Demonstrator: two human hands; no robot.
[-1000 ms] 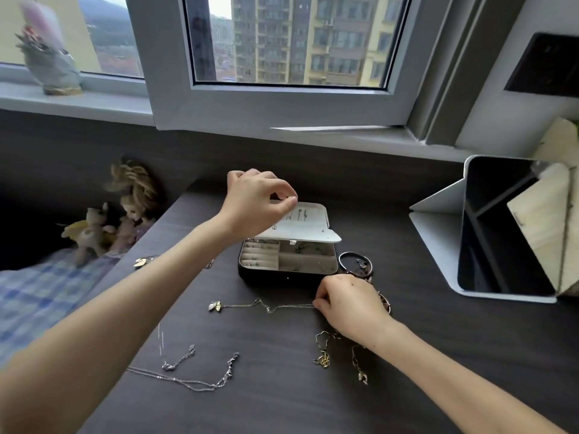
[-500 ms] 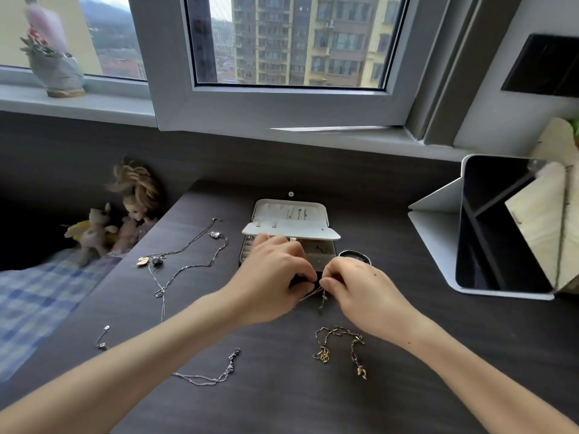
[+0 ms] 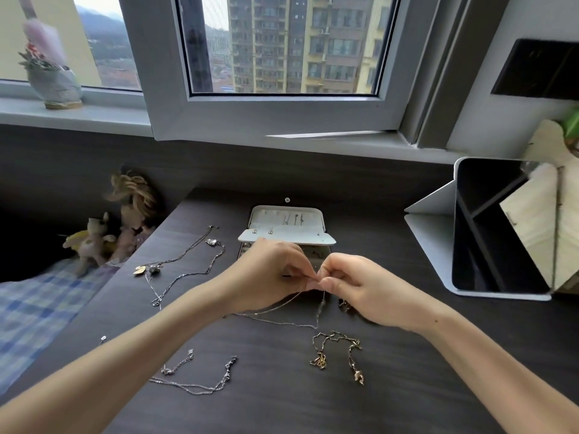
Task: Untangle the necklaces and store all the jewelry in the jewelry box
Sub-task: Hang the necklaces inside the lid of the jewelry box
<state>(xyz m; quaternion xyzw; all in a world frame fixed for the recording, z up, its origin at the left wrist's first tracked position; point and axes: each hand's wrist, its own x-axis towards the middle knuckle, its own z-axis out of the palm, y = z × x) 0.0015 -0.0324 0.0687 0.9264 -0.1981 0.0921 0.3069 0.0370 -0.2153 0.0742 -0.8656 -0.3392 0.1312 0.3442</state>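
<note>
Off the table's left edge, soft toys sit by a checked blanket. Near that left edge lie tangled silver necklaces, loops crossing, with a heart pendant and a gold pendant among them. Toward the front left corner lies another silver chain, well apart from your hands.

At the table's middle, your left hand and right hand meet, fingers curled. Each pinches the same thin silver necklace between thumb and fingertip, and the two pinches almost touch. From there the necklace hangs down to the table and runs mostly left to right, looping under your left wrist. You seem to be working a knot or clasp loose.

The jewelry box stands just behind your hands, toward the far edge, equally near both. Its lid is up, and an inner flap holds small earrings. Your hands hide most of the compartments, so what is in them cannot be told. To store the necklace, it will likely need to go forward and over the near wall.

In front of your right hand lies a gold link necklace, loosely bunched. A propped tablet stands at the right edge.
</note>
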